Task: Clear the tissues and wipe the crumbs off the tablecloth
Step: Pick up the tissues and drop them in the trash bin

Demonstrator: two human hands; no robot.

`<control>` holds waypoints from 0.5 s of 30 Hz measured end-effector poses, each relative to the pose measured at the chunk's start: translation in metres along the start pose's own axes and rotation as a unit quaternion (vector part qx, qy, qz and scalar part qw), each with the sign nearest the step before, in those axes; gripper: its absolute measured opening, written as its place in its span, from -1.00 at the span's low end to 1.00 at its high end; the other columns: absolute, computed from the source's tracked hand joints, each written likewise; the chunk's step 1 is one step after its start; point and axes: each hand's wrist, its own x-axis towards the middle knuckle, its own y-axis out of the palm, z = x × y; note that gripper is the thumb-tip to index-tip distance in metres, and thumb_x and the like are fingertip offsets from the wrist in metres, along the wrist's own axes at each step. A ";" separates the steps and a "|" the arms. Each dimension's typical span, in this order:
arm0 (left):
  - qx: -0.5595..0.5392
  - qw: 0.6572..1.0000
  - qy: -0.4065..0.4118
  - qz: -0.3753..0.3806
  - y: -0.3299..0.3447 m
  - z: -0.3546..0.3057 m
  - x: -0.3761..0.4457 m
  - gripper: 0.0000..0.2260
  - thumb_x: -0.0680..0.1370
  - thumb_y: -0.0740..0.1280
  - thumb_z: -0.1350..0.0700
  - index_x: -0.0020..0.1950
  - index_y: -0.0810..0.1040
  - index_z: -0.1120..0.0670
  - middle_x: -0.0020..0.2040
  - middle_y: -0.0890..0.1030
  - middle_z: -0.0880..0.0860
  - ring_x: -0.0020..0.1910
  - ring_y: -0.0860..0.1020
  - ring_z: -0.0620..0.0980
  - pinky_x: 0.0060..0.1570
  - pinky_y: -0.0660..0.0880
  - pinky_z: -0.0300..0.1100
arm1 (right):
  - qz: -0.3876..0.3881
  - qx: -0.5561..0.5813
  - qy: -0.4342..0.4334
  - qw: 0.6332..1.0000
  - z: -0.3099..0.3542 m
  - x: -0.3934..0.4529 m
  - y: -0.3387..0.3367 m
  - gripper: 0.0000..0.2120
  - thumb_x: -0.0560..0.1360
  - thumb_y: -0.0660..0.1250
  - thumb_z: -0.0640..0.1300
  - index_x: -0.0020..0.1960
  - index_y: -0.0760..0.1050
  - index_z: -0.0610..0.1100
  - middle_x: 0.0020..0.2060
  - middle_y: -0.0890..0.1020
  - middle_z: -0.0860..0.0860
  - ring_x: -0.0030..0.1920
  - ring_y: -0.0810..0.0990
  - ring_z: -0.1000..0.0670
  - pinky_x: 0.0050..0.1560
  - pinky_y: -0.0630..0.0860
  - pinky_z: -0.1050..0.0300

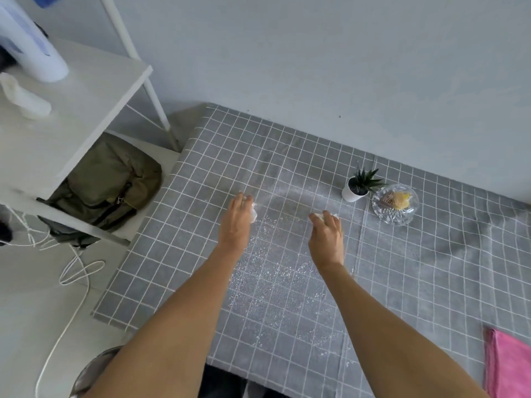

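Observation:
A grey checked tablecloth (402, 282) covers the table, with white crumbs (273, 285) scattered over its middle between my forearms. My left hand (237, 222) lies palm down over a white crumpled tissue (254, 212) that shows at its right edge. My right hand (327, 237) is curled over a second white tissue (319, 216), which peeks out past the fingers. How firmly either tissue is gripped is partly hidden by the hands. A folded pink cloth (508, 366) lies at the table's near right corner.
A small potted plant (357, 186) and a cut-glass bowl (395, 203) stand at the back right. Left of the table is a white shelf unit (71, 110) with a green backpack (109, 182) under it. White cables (74, 271) trail on the floor. A round bin rim (94, 366) shows at bottom left.

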 end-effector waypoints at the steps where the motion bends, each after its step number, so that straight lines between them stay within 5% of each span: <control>1: -0.003 1.000 -0.004 -0.006 -0.002 0.004 -0.013 -0.52 0.57 0.25 0.28 0.48 0.26 0.18 0.49 0.25 0.19 0.47 0.25 0.13 0.40 0.26 0.00 | 0.008 -0.004 -0.009 1.000 0.005 -0.007 -0.001 -0.54 0.40 0.21 -0.58 0.20 0.55 -0.25 0.21 0.52 -0.31 0.24 0.43 -0.35 0.16 0.47 -0.32; 6: 0.004 0.999 -0.045 -0.017 -0.016 0.023 -0.077 -0.39 0.50 0.36 0.28 0.50 0.21 0.14 0.50 0.23 0.18 0.47 0.24 0.12 0.40 0.31 0.01 | 0.039 -0.009 -0.071 0.997 0.036 -0.045 -0.006 -0.52 0.42 0.20 -0.56 0.25 0.52 -0.24 0.29 0.46 -0.31 0.34 0.35 -0.37 0.26 0.40 -0.32; 15: -0.007 0.991 -0.108 -0.074 -0.046 0.047 -0.202 -0.42 0.50 0.34 0.35 0.48 0.25 0.17 0.49 0.25 0.20 0.48 0.21 0.13 0.39 0.29 0.00 | 0.062 -0.008 -0.171 0.983 0.081 -0.146 -0.013 -0.46 0.38 0.19 -0.59 0.27 0.51 -0.22 0.32 0.43 -0.31 0.34 0.35 -0.33 0.29 0.37 -0.28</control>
